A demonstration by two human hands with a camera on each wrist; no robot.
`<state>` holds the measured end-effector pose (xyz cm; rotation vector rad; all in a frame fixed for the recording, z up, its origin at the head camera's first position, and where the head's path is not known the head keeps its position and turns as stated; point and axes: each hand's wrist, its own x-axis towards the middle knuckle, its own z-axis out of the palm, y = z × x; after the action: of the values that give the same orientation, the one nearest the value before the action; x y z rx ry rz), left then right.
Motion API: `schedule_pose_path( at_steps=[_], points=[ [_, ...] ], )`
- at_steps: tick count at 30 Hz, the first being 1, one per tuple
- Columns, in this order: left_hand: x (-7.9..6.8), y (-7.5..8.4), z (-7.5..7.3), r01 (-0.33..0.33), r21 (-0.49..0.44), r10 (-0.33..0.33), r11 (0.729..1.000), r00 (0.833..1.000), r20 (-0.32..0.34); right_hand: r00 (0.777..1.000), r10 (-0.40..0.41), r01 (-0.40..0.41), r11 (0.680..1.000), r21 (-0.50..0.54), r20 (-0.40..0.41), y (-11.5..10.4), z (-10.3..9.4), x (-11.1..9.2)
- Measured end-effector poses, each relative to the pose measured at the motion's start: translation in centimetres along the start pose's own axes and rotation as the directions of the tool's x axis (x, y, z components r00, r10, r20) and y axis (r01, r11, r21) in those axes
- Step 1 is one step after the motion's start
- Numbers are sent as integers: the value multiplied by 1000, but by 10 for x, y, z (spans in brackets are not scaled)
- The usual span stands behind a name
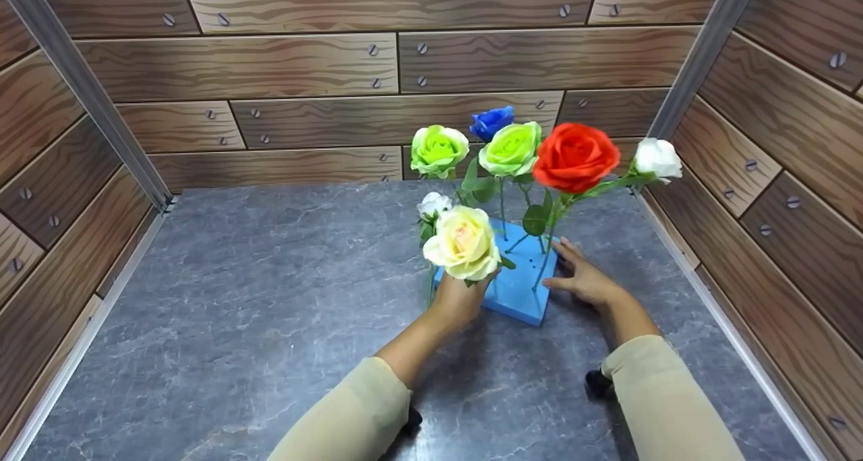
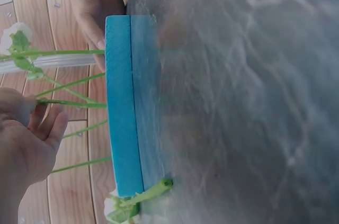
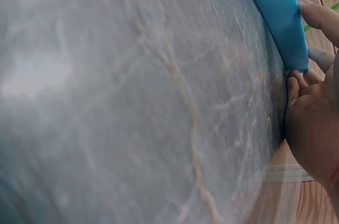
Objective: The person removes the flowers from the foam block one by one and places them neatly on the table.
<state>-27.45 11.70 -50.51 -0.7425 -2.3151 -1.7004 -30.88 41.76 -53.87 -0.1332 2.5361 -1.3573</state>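
A blue foam block (image 1: 516, 299) lies on the tabletop with several artificial roses rising from it. My left hand (image 2: 32, 139) pinches a green stem (image 2: 74, 104) that meets the block's top. In the head view a pale yellow rose (image 1: 465, 243) partly hides that left hand (image 1: 460, 302). My right hand (image 1: 586, 279) rests against the block's right side, thumb and fingers spread along its edge; the right wrist view shows fingertips (image 3: 312, 15) touching the foam. Also standing there are green roses (image 1: 510, 149), a blue rose (image 1: 492, 123) and a large red rose (image 1: 576, 158).
A small white rose (image 1: 435, 205) is at the block's left side, its stem reaching down beside the foam. Another white rose (image 1: 657, 159) leans far out to the right. Wood-patterned walls (image 1: 303, 63) enclose the grey marbled tabletop (image 1: 270, 299) at the back and sides.
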Motion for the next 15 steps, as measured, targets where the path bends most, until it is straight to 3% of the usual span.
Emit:
schedule_pose_path(
  at_steps=[4,9,15],
  points=[
    [0,2,-5,24,44,-24,999,1000,8,1000,2,-2,1000,14,8,0,-1,-1],
    [0,4,-9,8,111,-8,994,1000,-3,1000,4,-4,1000,5,7,0,-1,0],
    [-2,5,-13,-32,93,33,995,999,-7,1000,-2,2,1000,-8,2,0,-1,0]
  ],
)
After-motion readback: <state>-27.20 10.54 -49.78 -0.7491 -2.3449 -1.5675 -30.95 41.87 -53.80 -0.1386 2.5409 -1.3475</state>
